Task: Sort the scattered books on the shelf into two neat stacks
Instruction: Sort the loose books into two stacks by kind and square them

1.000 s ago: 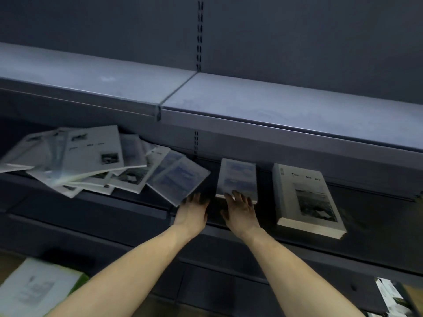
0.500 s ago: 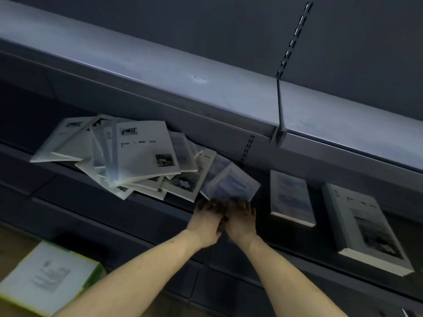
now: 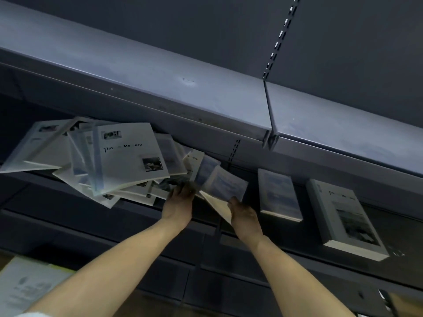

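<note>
Right hand (image 3: 245,216) pinching small blue-covered book (image 3: 225,187), tilted up off shelf front edge (image 3: 137,216) for carrying to small stack (image 3: 279,194); left hand (image 3: 180,200) steadying scattered pile (image 3: 109,161), finger pose too blurred to tell.

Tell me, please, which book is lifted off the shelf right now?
The small bluish book in the right hand, tilted up beside the pile; the others lie flat.

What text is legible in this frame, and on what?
"Tim" and "Me ory", with letters lost to glare: cover of the top white book in the scattered pile.
"ory": corner of a white book lower in the pile.
Title on the large white stack: too blurred to read.
Bluish stack, tilted book the right hand holds, paper at lower left: unreadable.
</note>
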Action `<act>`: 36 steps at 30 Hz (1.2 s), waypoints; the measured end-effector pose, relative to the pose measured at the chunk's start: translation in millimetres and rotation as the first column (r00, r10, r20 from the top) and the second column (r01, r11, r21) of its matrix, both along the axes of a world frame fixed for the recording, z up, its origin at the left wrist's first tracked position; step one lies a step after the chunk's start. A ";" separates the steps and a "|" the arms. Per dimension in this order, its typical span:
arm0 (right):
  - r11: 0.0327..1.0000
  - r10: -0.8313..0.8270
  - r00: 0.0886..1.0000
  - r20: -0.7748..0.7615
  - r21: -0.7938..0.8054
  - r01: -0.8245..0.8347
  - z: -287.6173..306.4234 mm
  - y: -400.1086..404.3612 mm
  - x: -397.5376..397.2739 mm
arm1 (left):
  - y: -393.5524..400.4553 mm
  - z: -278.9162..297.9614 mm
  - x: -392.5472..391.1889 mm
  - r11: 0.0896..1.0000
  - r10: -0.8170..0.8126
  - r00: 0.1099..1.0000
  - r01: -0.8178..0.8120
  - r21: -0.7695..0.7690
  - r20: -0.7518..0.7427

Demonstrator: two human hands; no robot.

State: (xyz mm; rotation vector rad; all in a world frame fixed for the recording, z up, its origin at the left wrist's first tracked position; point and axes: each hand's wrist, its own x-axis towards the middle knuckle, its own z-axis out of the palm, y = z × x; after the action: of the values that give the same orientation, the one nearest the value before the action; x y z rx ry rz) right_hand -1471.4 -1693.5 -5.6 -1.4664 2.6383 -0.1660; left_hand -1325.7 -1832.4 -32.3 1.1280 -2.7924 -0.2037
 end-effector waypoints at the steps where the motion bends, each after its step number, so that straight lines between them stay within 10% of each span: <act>1: 1.000 -0.003 1.000 0.012 -0.022 0.003 1.1 5.2 -1.4 | -1.4 -1.7 -1.8 1.000 -0.011 1.000 0.012 -0.025 0.020; 16: 0.980 0.200 0.979 -0.042 -0.008 -0.200 -14.2 46.2 -19.7 | -32.9 -8.5 -40.4 0.933 -0.229 0.971 0.200 -0.300 -0.065; 28: 0.956 0.212 0.965 -0.155 -0.172 -0.238 -27.9 66.8 -21.0 | -1.8 51.1 -63.2 0.982 0.179 0.787 -0.181 0.056 -0.591; 36: 0.945 0.243 0.935 -0.258 -0.154 -0.288 -30.1 71.3 -24.5 | 52.8 31.1 -37.9 0.953 -0.265 0.952 0.233 -0.196 -0.154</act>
State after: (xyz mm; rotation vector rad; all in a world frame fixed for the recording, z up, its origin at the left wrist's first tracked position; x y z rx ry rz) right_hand -1495.9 -1622.2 -35.7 -2.0070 2.6210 -0.2359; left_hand -1363.6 -1779.6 -1.3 0.6791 -2.7203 -0.0752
